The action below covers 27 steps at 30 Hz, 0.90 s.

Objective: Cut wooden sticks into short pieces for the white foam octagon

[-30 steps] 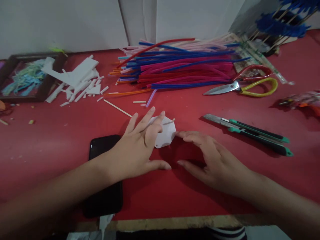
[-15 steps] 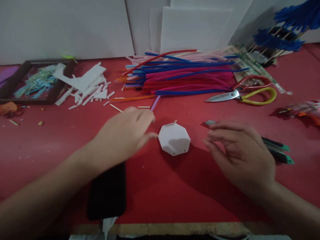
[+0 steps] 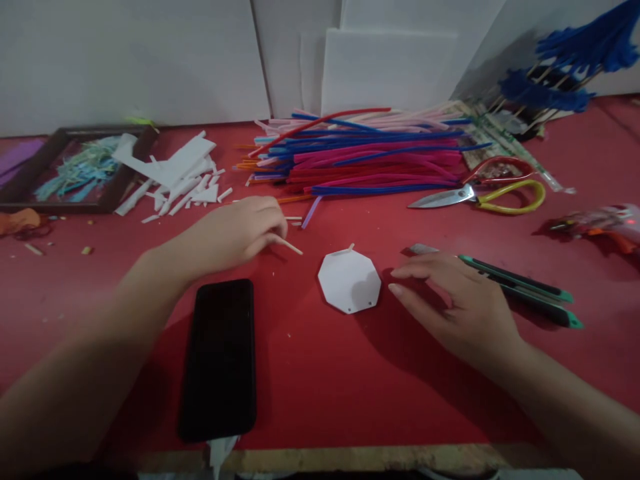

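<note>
My left hand [image 3: 240, 230] pinches a thin wooden stick [image 3: 291, 247], which points right toward a white octagonal piece [image 3: 349, 281] lying on the red table. At its top edge the piece has a small wooden bit [image 3: 351, 247], and near its bottom edge are two small dark holes. My right hand [image 3: 450, 303] is just right of the octagon, thumb and fingers apart, holding nothing. Partly behind that hand lies a green and black cutter [image 3: 520, 279] with its blade showing at the left.
A black phone [image 3: 220, 360] lies below my left forearm. Scissors [image 3: 445, 197], a bundle of colored pipe cleaners [image 3: 370, 150], white scraps [image 3: 185, 170] and a dark frame [image 3: 105, 203] sit farther back. Blue pieces on sticks [image 3: 550, 90] stand at back right.
My left hand has moved left, away from the octagon, and now has a stick in its fingers. My right hand has shifted left toward the octagon, uncovering more of the cutter.
</note>
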Motion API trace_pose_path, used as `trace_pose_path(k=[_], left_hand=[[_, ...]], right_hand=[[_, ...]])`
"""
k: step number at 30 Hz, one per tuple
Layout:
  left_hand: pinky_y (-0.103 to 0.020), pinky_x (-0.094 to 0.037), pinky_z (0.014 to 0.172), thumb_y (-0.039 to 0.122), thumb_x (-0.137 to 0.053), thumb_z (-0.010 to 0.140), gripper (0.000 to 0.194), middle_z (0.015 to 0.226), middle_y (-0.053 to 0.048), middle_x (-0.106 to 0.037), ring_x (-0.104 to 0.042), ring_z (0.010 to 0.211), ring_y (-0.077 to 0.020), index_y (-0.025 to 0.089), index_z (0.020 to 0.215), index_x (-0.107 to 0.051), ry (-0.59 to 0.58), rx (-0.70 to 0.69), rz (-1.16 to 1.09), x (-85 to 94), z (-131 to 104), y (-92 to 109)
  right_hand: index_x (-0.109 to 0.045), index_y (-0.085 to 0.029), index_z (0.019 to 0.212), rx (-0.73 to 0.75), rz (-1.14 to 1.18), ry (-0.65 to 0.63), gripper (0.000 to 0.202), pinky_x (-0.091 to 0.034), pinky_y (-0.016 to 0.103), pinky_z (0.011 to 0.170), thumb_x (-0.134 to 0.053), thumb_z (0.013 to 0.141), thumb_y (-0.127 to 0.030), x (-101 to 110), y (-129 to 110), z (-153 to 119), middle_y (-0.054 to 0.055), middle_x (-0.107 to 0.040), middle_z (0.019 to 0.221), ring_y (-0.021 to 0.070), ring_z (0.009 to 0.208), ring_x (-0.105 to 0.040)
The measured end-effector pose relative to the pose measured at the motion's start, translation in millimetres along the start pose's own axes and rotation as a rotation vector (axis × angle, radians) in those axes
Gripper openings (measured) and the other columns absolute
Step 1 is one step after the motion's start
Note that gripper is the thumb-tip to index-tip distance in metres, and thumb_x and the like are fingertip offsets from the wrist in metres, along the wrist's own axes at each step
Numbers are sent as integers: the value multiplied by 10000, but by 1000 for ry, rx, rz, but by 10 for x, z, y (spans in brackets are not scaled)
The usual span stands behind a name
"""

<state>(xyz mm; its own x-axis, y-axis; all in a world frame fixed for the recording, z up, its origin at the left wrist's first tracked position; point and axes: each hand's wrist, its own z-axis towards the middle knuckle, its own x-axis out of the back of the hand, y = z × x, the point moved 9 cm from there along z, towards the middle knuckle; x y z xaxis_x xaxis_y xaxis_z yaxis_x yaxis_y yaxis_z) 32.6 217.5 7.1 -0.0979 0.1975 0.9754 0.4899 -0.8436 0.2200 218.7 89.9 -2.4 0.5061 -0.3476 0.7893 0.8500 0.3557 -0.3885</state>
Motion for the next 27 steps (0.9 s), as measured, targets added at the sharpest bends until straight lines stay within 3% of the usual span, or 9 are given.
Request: trace_pose_path(k=[5,8,13,16,17,20,22,25,27], left_hand=[[-267,-398,674,152,-417,961,223,941,-46,-632,-566,805,-159,184,922,-634,-11,-261,59,-166,108,776],[-292,-380,641,122,-446,958,229,843,-38,-642,-566,756,-174,176,883,-655,-13,-358,219,-337,184,947],[-309,-425,682,165,-441,982,238,927,-37,-690,-589,804,-183,195,897,-661,84,-431,251,-325,214,992],[-360,-473,865,283,-564,943,154,1065,-87,-689,-605,994,-232,165,1008,-639,167,-284,132,-208,204,886],[-390,-467,932,318,-625,906,241,1134,-116,-674,-591,1082,-259,146,1074,-617,179,-200,73,-185,199,815],[-442,-436,1041,322,-727,823,579,1343,-161,-583,-525,1267,-290,139,1312,-476,106,-16,-143,-250,174,639],[-453,-412,1084,301,-727,816,732,1459,-157,-492,-476,1337,-279,178,1432,-351,20,9,-265,-337,164,598],[-482,-347,1137,318,-720,817,831,1561,-158,-351,-373,1418,-287,200,1498,-259,-31,-4,-336,-395,169,576],[-509,-322,1143,336,-710,827,812,1551,-158,-370,-351,1424,-301,191,1497,-274,-43,-11,-335,-416,173,575]], right_hand=[[-587,-216,1116,61,30,-108,397,-531,453,843,-660,832,-484,-156,-44,11,105,-711,1057,272,982,-652],[-589,-186,1107,102,64,-105,434,-510,451,872,-675,819,-500,-159,-101,17,127,-693,1073,266,995,-631],[-638,-206,934,195,78,-101,148,-505,402,836,-667,852,-326,-116,-316,-34,89,-663,995,215,924,-611],[-632,-211,938,162,58,-131,67,-511,362,772,-620,874,-227,-143,-363,-66,64,-668,943,189,850,-601],[-625,-210,942,155,47,-132,65,-512,357,764,-602,882,-210,-151,-367,-73,61,-672,936,187,839,-601],[-602,-202,930,146,15,-133,101,-512,340,747,-528,902,-139,-180,-347,-86,56,-678,907,186,816,-603],[-589,-196,916,131,1,-137,145,-507,327,732,-488,897,-94,-191,-313,-90,58,-675,890,186,807,-602],[-581,-194,918,100,11,-130,163,-500,322,738,-471,879,-81,-157,-291,-86,61,-670,887,189,816,-605],[-579,-188,928,89,38,-136,145,-494,321,738,-480,864,-105,-128,-315,-79,66,-665,892,189,820,-604]])
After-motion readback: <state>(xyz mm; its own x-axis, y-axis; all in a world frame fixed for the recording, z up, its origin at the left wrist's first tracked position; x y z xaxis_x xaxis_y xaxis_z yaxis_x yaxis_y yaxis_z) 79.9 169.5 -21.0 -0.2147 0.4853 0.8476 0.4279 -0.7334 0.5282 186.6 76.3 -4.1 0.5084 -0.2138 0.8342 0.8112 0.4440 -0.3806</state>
